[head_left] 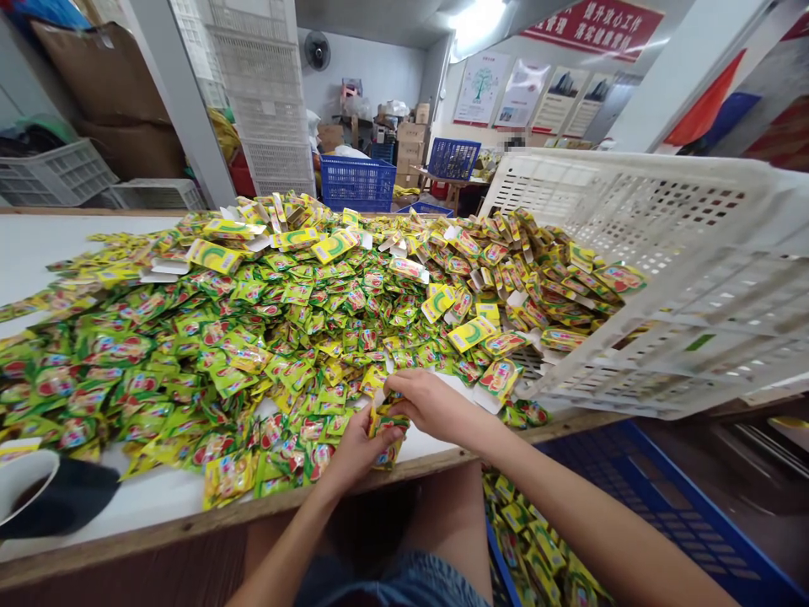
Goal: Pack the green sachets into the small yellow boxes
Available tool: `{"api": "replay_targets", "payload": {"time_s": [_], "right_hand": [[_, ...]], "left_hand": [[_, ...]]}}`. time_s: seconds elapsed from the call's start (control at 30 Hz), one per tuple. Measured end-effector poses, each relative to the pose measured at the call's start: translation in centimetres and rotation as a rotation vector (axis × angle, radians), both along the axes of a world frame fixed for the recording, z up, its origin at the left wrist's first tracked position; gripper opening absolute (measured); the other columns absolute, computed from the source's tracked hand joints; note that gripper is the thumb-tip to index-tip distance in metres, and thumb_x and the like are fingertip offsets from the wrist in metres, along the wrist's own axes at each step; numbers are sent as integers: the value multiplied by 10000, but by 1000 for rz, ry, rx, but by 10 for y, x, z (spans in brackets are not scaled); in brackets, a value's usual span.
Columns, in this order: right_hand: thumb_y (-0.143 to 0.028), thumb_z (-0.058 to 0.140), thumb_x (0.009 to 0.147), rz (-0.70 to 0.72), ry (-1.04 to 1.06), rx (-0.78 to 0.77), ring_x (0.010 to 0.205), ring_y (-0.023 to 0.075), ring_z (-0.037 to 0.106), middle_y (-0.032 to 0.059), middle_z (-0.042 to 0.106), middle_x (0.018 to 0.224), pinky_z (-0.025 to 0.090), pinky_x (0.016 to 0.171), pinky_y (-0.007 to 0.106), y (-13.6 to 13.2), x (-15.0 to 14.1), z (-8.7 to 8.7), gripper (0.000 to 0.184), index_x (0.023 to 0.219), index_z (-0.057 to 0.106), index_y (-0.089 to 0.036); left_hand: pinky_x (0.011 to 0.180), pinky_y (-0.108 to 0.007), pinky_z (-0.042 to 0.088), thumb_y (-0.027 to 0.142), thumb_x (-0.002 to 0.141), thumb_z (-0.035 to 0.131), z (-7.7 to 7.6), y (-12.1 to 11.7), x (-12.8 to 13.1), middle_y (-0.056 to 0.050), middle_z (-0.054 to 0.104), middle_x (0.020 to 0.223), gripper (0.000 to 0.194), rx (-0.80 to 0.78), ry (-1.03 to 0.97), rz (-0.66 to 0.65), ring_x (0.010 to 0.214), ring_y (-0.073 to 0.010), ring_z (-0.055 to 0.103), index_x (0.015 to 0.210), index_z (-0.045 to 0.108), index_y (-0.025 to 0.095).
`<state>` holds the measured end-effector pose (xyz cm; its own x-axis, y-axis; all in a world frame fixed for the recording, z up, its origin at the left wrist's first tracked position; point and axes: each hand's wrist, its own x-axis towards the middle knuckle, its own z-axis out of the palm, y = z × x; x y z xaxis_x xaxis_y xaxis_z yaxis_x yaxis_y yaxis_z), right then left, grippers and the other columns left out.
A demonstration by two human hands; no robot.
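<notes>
At the table's front edge, my left hand (359, 448) is closed round a small yellow-green printed packet (388, 453), thumb across its front. My right hand (425, 403) is just above and to the right, its fingers curled and pinched at the upper end of what the left hand holds. The fingers hide what the right fingertips grip. Behind both hands spreads a big heap of green-yellow sachets (265, 337) with red fruit pictures. Small yellow cartons (471, 335) lie over it, some with white flaps open.
A white perforated crate (695, 337) lies tipped at the right, cartons spilling from it. A dark cup (56, 497) stands at the table's left front. Below the table at the right, a blue crate (670, 506) stands near more yellow cartons (537, 539). Stacked white crates (265, 101) rise behind.
</notes>
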<state>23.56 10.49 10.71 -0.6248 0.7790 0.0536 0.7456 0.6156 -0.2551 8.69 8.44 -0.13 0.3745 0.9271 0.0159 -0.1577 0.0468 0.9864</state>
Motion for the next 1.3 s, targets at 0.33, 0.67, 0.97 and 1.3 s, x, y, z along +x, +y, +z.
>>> {"api": "replay_targets", "payload": {"time_s": [0.33,0.67,0.97,1.3], "right_hand": [[-148,560,808,-85,72,-110,717,157,557,21,605,767,308,585,218,0,-7,0,147,938,494,-162],[-242,645,778,-191,79,136,858,202,501,62,584,863,341,724,277,-4,-13,-18,133,854,569,-164],[-266,719,698,-249,137,-114,688,139,527,-3,591,753,281,567,219,5,-7,-10,240,842,553,-170],[-273,732,703,-200,158,100,824,190,515,31,600,824,335,744,301,0,-5,-24,223,819,571,-170]], "left_hand": [[646,-276,457,416,687,689,3,-2,-1,-72,671,838,366,-38,4,27,697,-174,596,910,590,143],[721,-263,464,346,718,680,-3,-1,0,-30,645,887,351,-14,-58,80,797,-169,594,982,549,156],[735,-305,486,355,708,693,-5,-3,1,-69,656,955,387,-86,-107,58,837,-209,634,998,532,156],[717,-292,487,337,683,713,-10,-5,4,-32,647,856,392,-43,-28,132,802,-194,626,992,537,172]]}}
